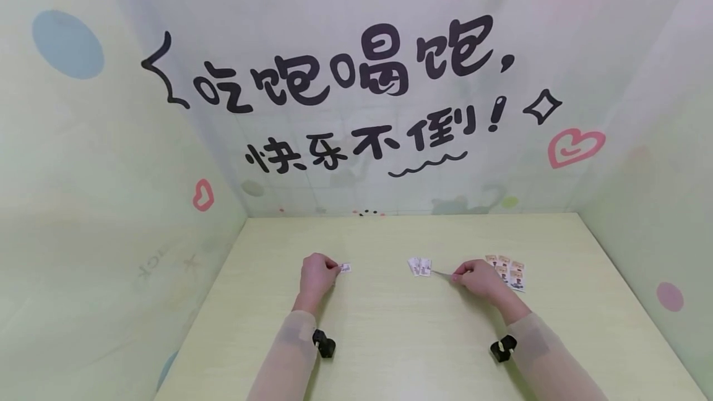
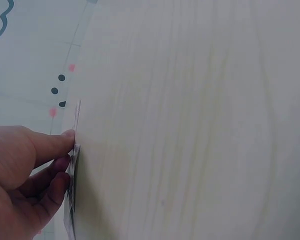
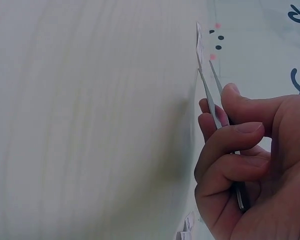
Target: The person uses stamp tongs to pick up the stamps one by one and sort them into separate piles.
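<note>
My left hand (image 1: 319, 276) pinches a small printed paper piece (image 1: 346, 267) over the left part of the table. In the left wrist view, thin paper edges (image 2: 77, 120) show at the thumb and fingertips, seen nearly side-on. Metal tweezers (image 3: 208, 95) are in my right hand (image 1: 481, 278), their two tips apart in the right wrist view. Those tips point left, right at the edge of a small group of printed paper pieces (image 1: 426, 267) lying near the table's middle. The fingers of the right hand curl round the tweezers' dark lower end.
Several more printed pieces (image 1: 518, 283) with orange-brown pictures lie on the pale wooden table (image 1: 379, 339), just beyond and right of the right hand. Printed fabric walls (image 1: 356, 190) enclose the table at the back and both sides. A small black device sits at each wrist.
</note>
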A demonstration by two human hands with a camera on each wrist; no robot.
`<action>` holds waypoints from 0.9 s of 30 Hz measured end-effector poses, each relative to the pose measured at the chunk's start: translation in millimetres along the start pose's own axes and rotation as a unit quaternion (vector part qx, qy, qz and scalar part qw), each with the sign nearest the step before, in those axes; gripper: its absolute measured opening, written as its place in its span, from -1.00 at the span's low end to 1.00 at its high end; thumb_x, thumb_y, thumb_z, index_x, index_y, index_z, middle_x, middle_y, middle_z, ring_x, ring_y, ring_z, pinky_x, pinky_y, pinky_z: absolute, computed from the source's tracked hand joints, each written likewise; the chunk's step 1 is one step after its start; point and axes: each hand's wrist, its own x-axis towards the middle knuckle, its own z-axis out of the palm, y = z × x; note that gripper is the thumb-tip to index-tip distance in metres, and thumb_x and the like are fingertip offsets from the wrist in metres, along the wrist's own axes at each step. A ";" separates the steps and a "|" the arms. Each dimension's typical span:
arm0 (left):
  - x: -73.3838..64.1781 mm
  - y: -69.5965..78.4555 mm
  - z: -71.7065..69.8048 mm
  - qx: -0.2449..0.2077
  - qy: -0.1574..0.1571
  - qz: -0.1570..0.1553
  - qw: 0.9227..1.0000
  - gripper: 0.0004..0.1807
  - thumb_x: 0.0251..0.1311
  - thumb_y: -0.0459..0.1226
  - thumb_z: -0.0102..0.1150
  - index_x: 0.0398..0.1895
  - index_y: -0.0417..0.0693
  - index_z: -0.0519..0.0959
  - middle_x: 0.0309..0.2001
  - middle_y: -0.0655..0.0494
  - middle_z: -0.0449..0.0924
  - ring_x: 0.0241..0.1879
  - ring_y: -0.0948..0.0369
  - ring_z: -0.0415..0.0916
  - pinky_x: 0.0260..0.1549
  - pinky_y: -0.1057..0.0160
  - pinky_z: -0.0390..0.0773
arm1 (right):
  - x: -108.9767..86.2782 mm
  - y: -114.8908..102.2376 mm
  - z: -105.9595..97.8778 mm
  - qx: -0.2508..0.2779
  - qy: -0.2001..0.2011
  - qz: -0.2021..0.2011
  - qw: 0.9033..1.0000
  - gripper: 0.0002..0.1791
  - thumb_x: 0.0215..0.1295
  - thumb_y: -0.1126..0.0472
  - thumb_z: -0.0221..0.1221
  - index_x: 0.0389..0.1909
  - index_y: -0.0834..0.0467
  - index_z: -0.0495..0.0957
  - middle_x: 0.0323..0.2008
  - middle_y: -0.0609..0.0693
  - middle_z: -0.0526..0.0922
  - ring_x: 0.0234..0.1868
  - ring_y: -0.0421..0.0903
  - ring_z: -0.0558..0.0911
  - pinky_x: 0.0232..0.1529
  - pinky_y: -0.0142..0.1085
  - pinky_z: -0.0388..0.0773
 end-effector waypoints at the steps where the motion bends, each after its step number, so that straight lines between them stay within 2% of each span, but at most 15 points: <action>1: 0.0 -0.1 -0.1 0.000 0.000 0.001 1.000 -0.95 0.25 -0.38 0.50 -0.32 -0.21 0.82 -0.34 0.01 0.77 -0.35 0.13 0.67 -0.24 0.09 0.72 | -0.1 0.5 0.0 -0.002 0.002 -0.001 1.000 -0.83 0.40 0.15 0.36 -0.22 0.20 0.76 -0.22 0.06 0.70 -0.21 0.01 0.58 -0.19 -0.15 0.49; 27: -1.7 -0.7 -0.9 -0.005 0.000 0.006 1.000 -0.96 0.25 -0.38 0.50 -0.32 -0.20 0.82 -0.35 0.03 0.77 -0.34 0.13 0.67 -0.26 0.10 0.71 | 1.2 -3.2 6.0 0.049 0.046 -0.001 0.998 -0.83 0.44 0.15 0.33 -0.18 0.21 0.72 -0.32 0.04 0.66 -0.31 -0.02 0.55 -0.29 -0.19 0.47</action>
